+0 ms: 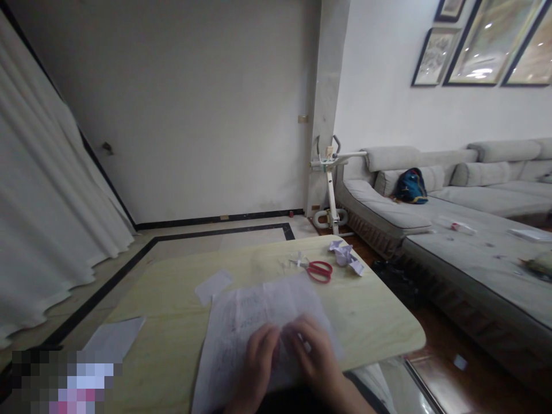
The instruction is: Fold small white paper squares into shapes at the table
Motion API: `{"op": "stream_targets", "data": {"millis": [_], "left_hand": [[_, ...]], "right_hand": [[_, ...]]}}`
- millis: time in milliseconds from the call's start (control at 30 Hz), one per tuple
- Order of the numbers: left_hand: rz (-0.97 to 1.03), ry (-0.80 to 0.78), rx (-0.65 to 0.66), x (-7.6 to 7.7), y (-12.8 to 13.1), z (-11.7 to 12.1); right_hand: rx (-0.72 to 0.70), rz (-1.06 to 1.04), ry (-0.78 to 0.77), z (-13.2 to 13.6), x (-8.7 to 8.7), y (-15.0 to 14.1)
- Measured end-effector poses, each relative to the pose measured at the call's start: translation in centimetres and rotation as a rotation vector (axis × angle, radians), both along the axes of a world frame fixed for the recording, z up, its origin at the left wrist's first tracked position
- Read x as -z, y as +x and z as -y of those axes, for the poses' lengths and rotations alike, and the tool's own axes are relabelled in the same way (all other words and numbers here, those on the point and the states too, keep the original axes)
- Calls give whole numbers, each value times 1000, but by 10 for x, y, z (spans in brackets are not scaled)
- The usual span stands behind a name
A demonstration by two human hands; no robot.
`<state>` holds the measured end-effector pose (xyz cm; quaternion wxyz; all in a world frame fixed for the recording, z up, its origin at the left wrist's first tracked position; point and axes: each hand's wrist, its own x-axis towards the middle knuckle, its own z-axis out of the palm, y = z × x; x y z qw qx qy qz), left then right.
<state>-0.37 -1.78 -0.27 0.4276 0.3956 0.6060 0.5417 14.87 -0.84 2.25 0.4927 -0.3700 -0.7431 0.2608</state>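
My left hand [260,356] and my right hand [314,351] are close together above a large printed paper sheet [245,310] on the table. Their fingers are curled, with the fingertips nearly meeting. A small whitish bit shows by the right fingers, but blur and the hands hide what they hold. Beyond the sheet lie scissors with red handles [319,271], a scrap of white on their blades. Several folded paper pieces [344,255] sit near the far right corner. Left of the sheet's top edge is a small blank paper piece [213,286].
The pale wooden table [375,322] has a rounded right corner. More white paper [116,342] lies at its left edge, near a pixelated patch. A grey sofa [466,224] with a blue bag [411,186] stands right. Exercise equipment [331,190] stands by the wall; a curtain [52,190] hangs left.
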Motion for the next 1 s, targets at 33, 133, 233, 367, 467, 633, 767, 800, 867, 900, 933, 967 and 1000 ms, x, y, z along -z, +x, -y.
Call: {"op": "stream_targets", "data": {"millis": [33,133,233,367,467,633,767,800,867,900,933,967,1000], "left_hand": [[3,-1,1,0,0,0],[11,-4,-19,-3,2,1],[13,-3,-16,-6,3,1],[42,-21,1,-5,3,2],[54,-16,1,-2,1,2],[60,-33,9,-6,1,3],[4,112,173,-25,7,4],[-7,142,205,-29,8,3],[-41,170,242,-35,10,3],[-57,173,250,-37,11,2],[-71,174,252,-37,11,2],[-81,174,250,-37,10,2],[-89,176,247,-36,10,2]], "right_hand": [[-3,-2,3,0,1,0],[-1,1,22,-1,1,0],[7,26,57,-1,-1,0],[25,40,86,0,-1,1],[20,38,68,-1,2,1],[26,-66,23,-2,7,0],[81,-190,-108,-2,2,-3],[89,-210,-132,-2,-1,-4],[91,-230,-167,-2,-5,-5],[85,-230,-186,-1,-7,-5],[80,-228,-204,-1,-8,-5],[78,-226,-225,-2,-8,-5],[78,-225,-247,-2,-8,-5]]}}
